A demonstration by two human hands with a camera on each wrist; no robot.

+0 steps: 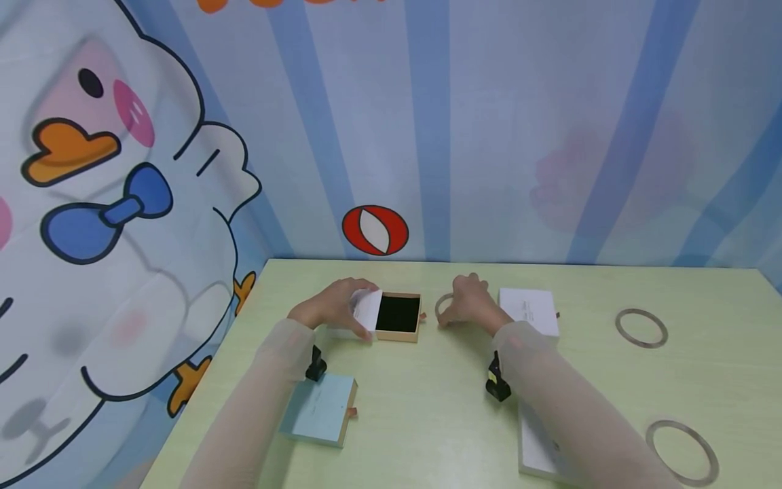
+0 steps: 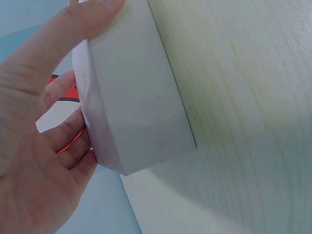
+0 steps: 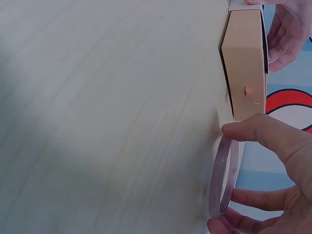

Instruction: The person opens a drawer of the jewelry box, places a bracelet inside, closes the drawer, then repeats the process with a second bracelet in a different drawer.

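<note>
My left hand (image 1: 332, 303) grips the white sleeve (image 1: 368, 311) of a small drawer box, thumb on its near side and fingers on the far side. Out of the sleeve's right end slides the tan drawer (image 1: 397, 337), dark inside, with a ribbon tab (image 3: 251, 95) on its end wall. Just right of the drawer, my right hand (image 1: 472, 302) holds a pale bangle (image 3: 218, 178) across its width between thumb and fingers. The bangle lies close over the table, near the tabbed end. In the left wrist view, the white sleeve (image 2: 141, 107) hides the drawer.
A light blue box (image 1: 320, 411) with a tab sits front left. Near my right arm are a white box (image 1: 528, 305) and another white box (image 1: 537, 448), partly hidden by the sleeve. Two more bangles, one farther back (image 1: 641, 343) and one nearer (image 1: 711, 462), lie right.
</note>
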